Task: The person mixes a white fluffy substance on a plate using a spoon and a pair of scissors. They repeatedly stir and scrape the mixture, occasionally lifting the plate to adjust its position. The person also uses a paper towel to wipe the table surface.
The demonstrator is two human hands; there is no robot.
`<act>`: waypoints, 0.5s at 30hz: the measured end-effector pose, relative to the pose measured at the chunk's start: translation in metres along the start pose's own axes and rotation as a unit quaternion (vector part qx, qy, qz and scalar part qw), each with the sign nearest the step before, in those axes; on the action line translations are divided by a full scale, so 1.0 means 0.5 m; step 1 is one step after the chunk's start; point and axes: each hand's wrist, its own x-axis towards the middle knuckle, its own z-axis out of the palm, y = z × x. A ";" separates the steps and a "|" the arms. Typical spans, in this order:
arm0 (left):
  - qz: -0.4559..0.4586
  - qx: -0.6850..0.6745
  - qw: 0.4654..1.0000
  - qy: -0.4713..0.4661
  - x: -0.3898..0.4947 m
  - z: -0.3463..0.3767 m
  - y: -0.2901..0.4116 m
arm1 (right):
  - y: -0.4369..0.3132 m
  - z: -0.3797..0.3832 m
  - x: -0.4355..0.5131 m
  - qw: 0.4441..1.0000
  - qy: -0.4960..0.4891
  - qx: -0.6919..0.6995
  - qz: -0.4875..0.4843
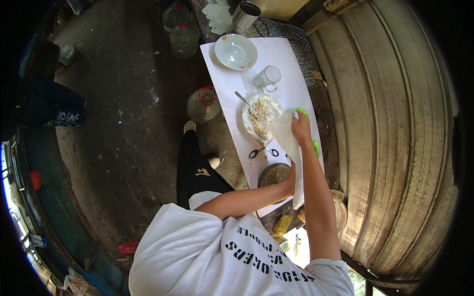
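My right hand (pixel 300 127) grips the upper part of a translucent plastic bag (pixel 284 129) beside the right rim of a white bowl (pixel 245 122). The bowl holds white powder with yellowish bits (pixel 262 113); a metal spoon (pixel 240 96) leans over its far left rim. The bag hangs back towards my body. My left hand (pixel 291 177) is close to its lower part, above a round dark board or lid (pixel 273 174). The bag partly covers the left hand, and its fingers are hidden. Scissors (pixel 264 148) with black handle rings lie just below the bowl.
On the white sheet (pixel 229 88) stand a glass mug (pixel 267 76) and a pale bowl (pixel 235 51). Bright green plastic (pixel 315 147) shows behind my right arm. A metal cylinder (pixel 245 16) stands beyond. Large water bottles (pixel 203 105) line the left side; a corrugated wall (pixel 385 122) bounds the right.
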 end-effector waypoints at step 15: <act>0.032 0.005 0.999 -0.027 0.026 0.024 0.001 | -0.042 -0.007 0.008 0.994 0.020 -0.110 -0.022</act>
